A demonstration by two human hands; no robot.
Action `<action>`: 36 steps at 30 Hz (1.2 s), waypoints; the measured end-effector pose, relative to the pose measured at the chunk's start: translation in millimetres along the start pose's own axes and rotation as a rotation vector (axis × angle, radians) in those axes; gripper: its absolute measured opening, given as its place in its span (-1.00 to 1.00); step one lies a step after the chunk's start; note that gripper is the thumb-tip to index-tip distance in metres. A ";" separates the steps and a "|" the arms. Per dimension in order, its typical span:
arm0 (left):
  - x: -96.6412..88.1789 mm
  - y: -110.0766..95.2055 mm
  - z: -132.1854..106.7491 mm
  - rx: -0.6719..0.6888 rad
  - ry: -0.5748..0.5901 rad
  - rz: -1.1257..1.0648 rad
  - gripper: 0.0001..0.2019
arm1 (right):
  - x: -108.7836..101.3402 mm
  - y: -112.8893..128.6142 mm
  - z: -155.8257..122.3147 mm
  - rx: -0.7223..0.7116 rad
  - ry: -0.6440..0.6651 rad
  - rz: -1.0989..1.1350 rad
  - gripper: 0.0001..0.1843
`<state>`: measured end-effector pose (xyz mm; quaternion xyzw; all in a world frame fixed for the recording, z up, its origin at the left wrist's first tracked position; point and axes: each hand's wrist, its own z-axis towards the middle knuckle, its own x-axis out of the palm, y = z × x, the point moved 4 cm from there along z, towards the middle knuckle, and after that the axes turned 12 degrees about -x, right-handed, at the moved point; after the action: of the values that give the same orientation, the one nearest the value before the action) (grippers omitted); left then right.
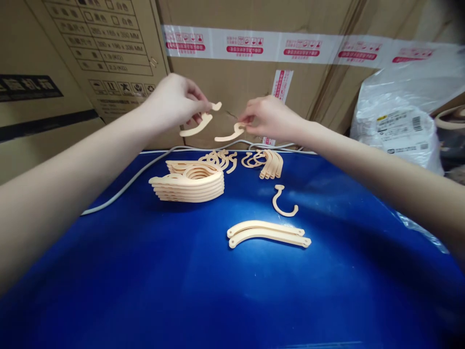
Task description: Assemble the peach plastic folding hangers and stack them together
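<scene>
My left hand (176, 99) is raised above the blue table (181, 281), fingers pinched on a cream plastic curved piece (198, 125). My right hand (269, 118) is beside it, pinching another cream curved piece (229, 135). The two pieces hang a little apart in the air. Below them lie a stack of cream hanger parts (191, 183), a bundle of hooks (221, 159), a row of curved arms (272, 164), a single loose hook (284, 202) and two long curved arms (269, 234) side by side.
Large cardboard boxes (236, 72) with red-and-white tape stand right behind the table. A grey cable (123, 186) runs along the table's back left edge. A clear plastic bag (395, 121) with labels sits at the right.
</scene>
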<state>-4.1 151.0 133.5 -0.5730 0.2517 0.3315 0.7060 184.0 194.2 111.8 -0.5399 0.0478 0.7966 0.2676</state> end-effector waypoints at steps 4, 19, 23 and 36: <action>11.3 -22.2 -55.6 0.141 -0.061 -0.006 -0.90 | -20.9 22.8 -54.1 0.131 -0.114 0.323 -0.75; 69.3 -6.1 -200.2 0.291 0.323 0.343 -0.47 | -2.5 65.2 -135.9 0.269 -0.088 0.498 -0.85; 101.4 -10.9 -219.8 0.334 0.380 0.461 -0.48 | 0.2 73.1 -134.5 0.239 -0.137 0.426 -0.80; 126.0 -34.0 -210.1 0.255 0.527 0.584 -0.38 | 27.0 90.1 -108.9 0.117 0.083 0.292 -0.81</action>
<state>109.0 -35.6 17.2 -0.4507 0.6149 0.3258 0.5592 224.4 87.7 23.7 -0.5432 0.1833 0.7998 0.1777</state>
